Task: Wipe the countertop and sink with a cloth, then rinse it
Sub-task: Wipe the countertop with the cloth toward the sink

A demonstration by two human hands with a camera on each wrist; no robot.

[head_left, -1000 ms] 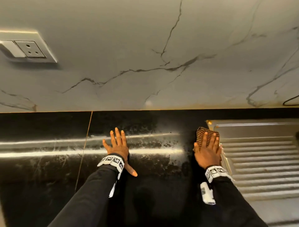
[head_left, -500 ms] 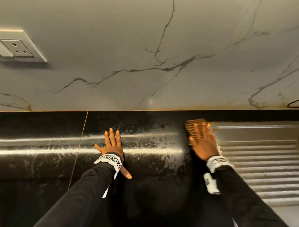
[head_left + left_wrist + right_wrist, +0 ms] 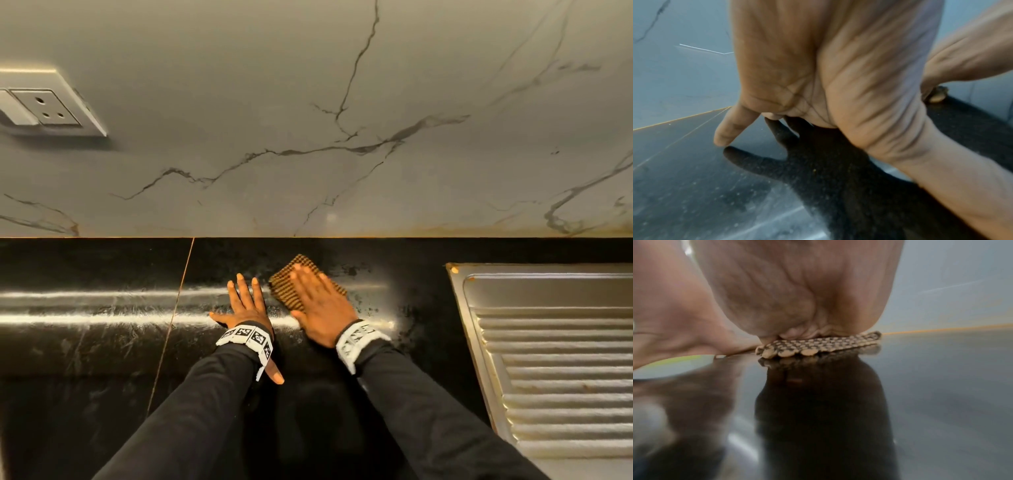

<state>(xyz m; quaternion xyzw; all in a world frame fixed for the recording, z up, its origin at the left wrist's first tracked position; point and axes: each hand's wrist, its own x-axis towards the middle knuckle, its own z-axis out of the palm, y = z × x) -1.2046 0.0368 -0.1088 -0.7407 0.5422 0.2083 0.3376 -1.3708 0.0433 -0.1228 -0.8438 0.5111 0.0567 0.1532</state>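
A brown checked cloth (image 3: 287, 284) lies flat on the glossy black countertop (image 3: 85, 342), close to the back wall. My right hand (image 3: 317, 301) presses on the cloth with straight fingers; the right wrist view shows the palm on the cloth (image 3: 818, 344). My left hand (image 3: 245, 301) rests flat on the counter just left of the cloth, fingers spread and thumb out. In the left wrist view the left hand (image 3: 818, 73) touches the counter with a fingertip. The steel sink drainboard (image 3: 561, 370) is at the right.
A marble-patterned wall (image 3: 342, 120) rises behind the counter. A wall socket (image 3: 44, 106) sits at upper left. A thin seam (image 3: 171, 325) crosses the counter left of my hands. Wet streaks shine on the counter.
My right hand has slid the cloth leftward from the drainboard's edge to beside my left hand. The left hand has stayed flat on the counter.
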